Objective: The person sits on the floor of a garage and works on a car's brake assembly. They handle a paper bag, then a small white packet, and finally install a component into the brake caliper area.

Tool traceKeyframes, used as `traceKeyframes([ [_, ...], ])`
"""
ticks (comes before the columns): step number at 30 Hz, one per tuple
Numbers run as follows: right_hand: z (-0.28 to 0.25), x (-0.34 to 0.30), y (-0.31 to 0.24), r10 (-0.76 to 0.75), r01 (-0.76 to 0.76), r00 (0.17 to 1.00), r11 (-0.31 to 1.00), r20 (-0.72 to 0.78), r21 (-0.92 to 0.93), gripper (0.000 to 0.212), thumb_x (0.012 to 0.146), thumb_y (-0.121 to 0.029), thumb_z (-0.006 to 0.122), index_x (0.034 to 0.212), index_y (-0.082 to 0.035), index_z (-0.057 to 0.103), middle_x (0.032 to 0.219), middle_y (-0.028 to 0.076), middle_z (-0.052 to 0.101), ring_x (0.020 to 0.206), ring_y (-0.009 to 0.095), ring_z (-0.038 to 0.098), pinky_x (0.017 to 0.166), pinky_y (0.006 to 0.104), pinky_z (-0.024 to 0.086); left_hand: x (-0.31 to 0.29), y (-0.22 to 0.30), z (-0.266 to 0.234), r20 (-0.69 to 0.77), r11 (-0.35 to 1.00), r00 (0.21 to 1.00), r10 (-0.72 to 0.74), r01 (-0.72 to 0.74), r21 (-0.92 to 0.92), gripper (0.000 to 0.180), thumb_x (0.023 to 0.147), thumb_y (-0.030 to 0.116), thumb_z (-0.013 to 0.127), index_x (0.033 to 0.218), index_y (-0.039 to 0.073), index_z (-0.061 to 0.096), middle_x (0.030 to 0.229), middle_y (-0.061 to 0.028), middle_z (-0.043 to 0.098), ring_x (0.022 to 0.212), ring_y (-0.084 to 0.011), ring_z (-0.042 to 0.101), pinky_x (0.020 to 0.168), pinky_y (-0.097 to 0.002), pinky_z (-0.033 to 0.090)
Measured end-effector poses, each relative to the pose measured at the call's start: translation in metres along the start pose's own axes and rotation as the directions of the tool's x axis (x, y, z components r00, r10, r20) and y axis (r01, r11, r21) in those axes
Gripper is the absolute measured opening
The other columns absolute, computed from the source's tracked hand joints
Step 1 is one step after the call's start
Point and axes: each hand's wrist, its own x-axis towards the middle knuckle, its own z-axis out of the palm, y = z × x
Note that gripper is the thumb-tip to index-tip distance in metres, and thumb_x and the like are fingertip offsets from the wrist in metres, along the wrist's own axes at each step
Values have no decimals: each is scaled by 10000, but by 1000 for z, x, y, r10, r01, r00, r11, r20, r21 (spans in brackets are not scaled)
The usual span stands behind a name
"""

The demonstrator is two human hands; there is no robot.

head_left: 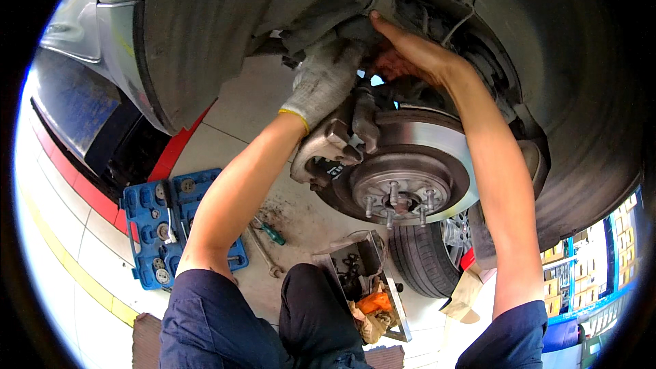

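Observation:
Up inside the wheel well, my left hand [324,80] in a grey knit glove reaches behind the brake caliper [331,143]. Its fingers are lost among dark suspension parts. My bare right hand [413,55] is beside it, thumb lying up along a dark part and fingers curled in shadow; what they close on is hidden. Just below both hands sits the brake disc [427,140], with its hub [400,188] and wheel studs facing me. The caliper hangs at the left side of the disc.
A blue socket case [147,232] lies open at left, near a green-handled screwdriver [272,232] and a wrench [266,256]. By my knee is a metal tray [376,260] with small parts and an orange rag. A wheel [427,256] rests on the floor behind it.

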Motion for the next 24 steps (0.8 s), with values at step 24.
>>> traceKeyframes([
  [24, -10, 9, 6, -4, 14, 997, 992, 78, -126, 1100, 798, -865, 276, 1448, 22, 285, 928, 219, 673, 701, 141, 438, 720, 275, 378, 11, -18, 9, 414, 802, 900, -139, 347, -486, 516, 1024, 429, 303, 1417, 117, 428, 1367, -151, 512, 1222, -257, 514, 1020, -335, 384],
])
